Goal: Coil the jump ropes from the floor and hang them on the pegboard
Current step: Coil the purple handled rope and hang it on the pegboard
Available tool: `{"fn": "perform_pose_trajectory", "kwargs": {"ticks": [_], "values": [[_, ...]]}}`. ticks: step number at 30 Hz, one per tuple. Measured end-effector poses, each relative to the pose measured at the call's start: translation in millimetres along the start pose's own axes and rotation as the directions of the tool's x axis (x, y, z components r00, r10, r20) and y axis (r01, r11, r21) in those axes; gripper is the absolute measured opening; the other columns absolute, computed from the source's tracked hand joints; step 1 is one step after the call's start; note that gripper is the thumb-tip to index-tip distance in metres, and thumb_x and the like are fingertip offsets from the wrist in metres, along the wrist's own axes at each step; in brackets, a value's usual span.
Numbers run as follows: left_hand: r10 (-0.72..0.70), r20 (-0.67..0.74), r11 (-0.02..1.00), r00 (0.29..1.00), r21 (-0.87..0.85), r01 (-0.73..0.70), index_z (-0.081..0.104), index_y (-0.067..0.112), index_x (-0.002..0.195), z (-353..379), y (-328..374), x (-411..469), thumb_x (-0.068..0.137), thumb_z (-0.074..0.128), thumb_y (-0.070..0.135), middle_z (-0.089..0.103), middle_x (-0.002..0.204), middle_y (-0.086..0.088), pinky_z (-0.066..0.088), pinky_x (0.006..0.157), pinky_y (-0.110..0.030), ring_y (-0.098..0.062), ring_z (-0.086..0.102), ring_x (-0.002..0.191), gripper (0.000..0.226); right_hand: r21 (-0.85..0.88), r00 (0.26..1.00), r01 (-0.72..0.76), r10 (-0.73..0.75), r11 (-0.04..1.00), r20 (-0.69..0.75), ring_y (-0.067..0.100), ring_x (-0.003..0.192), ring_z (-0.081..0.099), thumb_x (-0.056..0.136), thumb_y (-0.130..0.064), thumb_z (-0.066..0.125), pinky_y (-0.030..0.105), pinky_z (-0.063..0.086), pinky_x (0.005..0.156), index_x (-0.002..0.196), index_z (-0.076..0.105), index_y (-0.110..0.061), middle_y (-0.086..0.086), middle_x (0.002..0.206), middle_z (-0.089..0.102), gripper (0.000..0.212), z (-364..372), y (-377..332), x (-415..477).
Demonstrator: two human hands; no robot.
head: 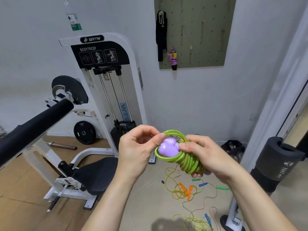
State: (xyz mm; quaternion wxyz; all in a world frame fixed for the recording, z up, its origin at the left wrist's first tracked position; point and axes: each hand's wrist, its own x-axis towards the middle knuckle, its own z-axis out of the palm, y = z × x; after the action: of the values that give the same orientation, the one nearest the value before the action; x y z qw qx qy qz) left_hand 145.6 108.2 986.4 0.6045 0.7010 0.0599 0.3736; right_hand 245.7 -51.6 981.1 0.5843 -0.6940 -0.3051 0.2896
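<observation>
A green jump rope (189, 161) with purple handles (167, 147) is wound into a tight coil in front of me. My right hand (202, 154) grips the wound bundle, thumb on top near the handles. My left hand (139, 147) pinches the rope's top loop between thumb and forefinger. On the wall hangs an olive pegboard (200, 30) with a coiled black rope (161, 35) and a coiled pink rope (173, 58) on it. Loose ropes with orange handles (186, 190), blue handles (203, 184) and green handles (221, 187) lie tangled on the floor below.
A white bicep/tricep machine (106, 90) with a black seat (98, 174) and a padded arm (33, 124) fills the left. A weight plate (84, 132) leans on the wall. A black foam roll (280, 160) and a white post stand at the right.
</observation>
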Motion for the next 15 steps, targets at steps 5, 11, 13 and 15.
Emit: {"fn": "perform_pose_trajectory", "kwargs": {"ticks": [5,11,13,15], "values": [[-0.063,0.125,0.997,0.99,-0.044,0.069,0.077,0.014,0.093,-6,-9,-7,0.08,0.073,0.019,0.075,0.097,-0.005,0.054,0.084,-0.031,-0.023,0.069,0.096,0.014,0.105,0.998,0.047,-0.043,0.993,-0.041,0.023,0.039,0.047,0.078,-0.035,0.06,0.013,0.028,0.034,0.099,0.06,0.0,0.043,0.077,0.057,0.041,0,6,-3],[-0.334,0.104,0.862,0.937,-0.368,0.348,0.075,0.005,0.087,3,-15,-9,0.069,0.079,0.015,0.073,0.095,-0.009,0.056,0.076,-0.032,-0.022,0.07,0.084,0.022,0.1,0.989,0.138,-0.132,0.985,-0.072,0.026,0.049,0.054,0.079,-0.034,0.065,0.021,0.038,0.038,0.099,0.064,-0.008,0.036,0.074,0.061,0.033,2,9,-3],[-0.412,0.207,0.769,0.887,-0.444,0.461,0.064,0.0,0.093,2,-13,-9,0.073,0.074,0.015,0.07,0.078,-0.009,0.054,0.06,-0.022,-0.015,0.067,0.063,0.027,0.027,0.975,0.206,-0.203,0.978,-0.09,0.028,0.058,0.058,0.078,-0.039,0.07,0.036,0.047,0.043,0.094,0.067,-0.018,0.028,0.077,0.064,0.027,-1,8,-3],[-0.43,0.304,0.724,0.85,-0.447,0.526,0.062,-0.002,0.108,-3,-14,-9,0.074,0.078,0.025,0.07,0.092,-0.014,0.055,0.062,-0.023,-0.017,0.068,0.072,0.046,-0.057,0.958,0.266,-0.27,0.962,-0.096,0.031,0.066,0.061,0.074,-0.045,0.071,0.05,0.053,0.061,0.093,0.069,-0.023,0.021,0.083,0.066,0.03,-4,7,-5]]}}
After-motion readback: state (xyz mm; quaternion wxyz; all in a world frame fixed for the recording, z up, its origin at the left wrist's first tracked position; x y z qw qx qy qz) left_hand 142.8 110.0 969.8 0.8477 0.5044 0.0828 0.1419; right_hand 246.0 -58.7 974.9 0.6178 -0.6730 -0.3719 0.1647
